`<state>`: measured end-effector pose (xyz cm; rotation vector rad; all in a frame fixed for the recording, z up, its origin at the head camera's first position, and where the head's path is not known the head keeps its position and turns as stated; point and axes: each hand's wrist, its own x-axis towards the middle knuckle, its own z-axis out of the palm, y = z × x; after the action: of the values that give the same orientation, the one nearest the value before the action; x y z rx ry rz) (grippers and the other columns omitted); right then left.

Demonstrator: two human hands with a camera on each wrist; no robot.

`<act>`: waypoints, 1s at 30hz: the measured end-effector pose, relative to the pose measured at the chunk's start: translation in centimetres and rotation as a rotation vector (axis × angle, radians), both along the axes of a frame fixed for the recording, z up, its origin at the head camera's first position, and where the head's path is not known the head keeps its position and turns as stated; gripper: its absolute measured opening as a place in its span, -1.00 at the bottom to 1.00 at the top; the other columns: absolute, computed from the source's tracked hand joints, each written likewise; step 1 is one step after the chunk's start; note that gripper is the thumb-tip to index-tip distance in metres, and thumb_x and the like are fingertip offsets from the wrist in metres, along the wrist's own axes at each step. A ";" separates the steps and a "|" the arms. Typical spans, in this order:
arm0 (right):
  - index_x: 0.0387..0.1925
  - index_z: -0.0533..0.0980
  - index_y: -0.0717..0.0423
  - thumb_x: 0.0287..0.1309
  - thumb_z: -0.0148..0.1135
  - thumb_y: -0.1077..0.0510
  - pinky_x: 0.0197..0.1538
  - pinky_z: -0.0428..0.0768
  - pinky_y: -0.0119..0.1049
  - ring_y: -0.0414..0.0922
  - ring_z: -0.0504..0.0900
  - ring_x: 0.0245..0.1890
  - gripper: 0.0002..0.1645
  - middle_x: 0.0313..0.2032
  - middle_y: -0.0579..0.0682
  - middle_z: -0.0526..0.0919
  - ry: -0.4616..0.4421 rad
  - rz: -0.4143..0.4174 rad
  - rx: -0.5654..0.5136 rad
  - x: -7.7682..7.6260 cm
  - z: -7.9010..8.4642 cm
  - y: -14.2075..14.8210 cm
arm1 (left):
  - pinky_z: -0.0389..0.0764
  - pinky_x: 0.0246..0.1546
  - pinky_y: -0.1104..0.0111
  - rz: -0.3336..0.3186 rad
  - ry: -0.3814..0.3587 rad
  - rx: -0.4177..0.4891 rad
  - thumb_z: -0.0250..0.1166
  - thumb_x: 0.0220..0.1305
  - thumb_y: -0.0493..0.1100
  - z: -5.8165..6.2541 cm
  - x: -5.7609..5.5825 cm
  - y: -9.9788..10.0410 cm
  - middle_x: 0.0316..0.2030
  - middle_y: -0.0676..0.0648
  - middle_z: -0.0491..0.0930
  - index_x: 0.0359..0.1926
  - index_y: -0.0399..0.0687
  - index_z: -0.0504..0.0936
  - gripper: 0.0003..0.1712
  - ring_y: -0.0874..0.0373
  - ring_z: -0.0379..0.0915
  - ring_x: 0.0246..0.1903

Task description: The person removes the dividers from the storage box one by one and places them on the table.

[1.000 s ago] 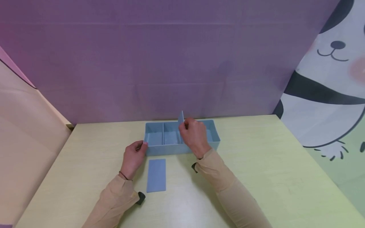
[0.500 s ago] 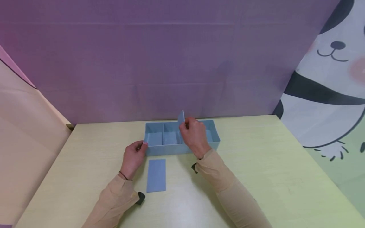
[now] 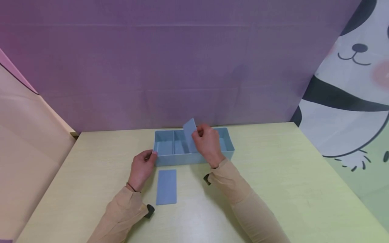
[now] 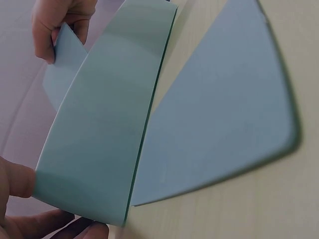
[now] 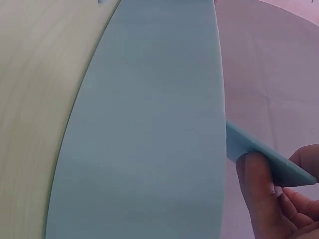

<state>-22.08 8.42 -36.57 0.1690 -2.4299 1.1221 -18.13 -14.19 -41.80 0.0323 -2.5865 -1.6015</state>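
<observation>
A long blue storage box (image 3: 179, 160) lies across the table, with one upright divider (image 3: 174, 142) standing in its left part. My left hand (image 3: 144, 167) grips the box's left front corner; the left wrist view has the thumb (image 4: 20, 180) at the rim and fingers by the end wall. Over the middle of the box, my right hand (image 3: 208, 143) pinches a flat blue divider panel (image 3: 189, 130) by its edge. That panel leans to the left, its lower part inside the box. Part of it is hidden behind the hand. A second blue panel (image 3: 166, 187) lies flat on the table before the box.
The pale wooden table (image 3: 273, 189) reaches back to a purple cloth backdrop (image 3: 194, 60). A panda picture (image 3: 352, 131) covers the right side, and a pale sheet (image 3: 30, 145) hangs at the left.
The panel in my right hand has turned and tilted left, so more of its face shows. My left hand, the box and the flat panel have stayed in place.
</observation>
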 end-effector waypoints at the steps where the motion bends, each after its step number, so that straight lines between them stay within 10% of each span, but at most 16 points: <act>1: -0.47 0.49 0.06 -0.04 0.07 0.16 -0.51 0.51 -0.26 -0.24 0.45 -0.59 -0.92 -0.58 -0.06 0.58 -0.010 0.002 -0.008 0.0 0.0 0.0 | 0.48 -0.10 0.09 0.001 0.001 0.000 0.04 0.28 -0.06 0.0 0.0 0.0 -0.08 -0.34 0.51 0.00 -0.34 0.45 -0.56 -0.03 0.40 -0.14; 30: -0.42 0.53 0.10 -0.02 0.17 0.15 -0.59 0.48 -0.27 -0.07 0.47 -0.64 -0.90 -0.50 0.06 0.61 -0.295 0.105 -0.327 0.5 0.7 0.3 | 0.46 -0.06 0.08 -0.010 -0.016 0.003 0.03 0.29 -0.04 0.1 0.0 0.0 -0.05 -0.33 0.49 0.02 -0.34 0.43 -0.54 -0.03 0.38 -0.11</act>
<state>-21.55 8.74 -35.87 0.0277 -2.4618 1.6756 -18.09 -14.20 -41.74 0.0328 -2.6004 -1.6152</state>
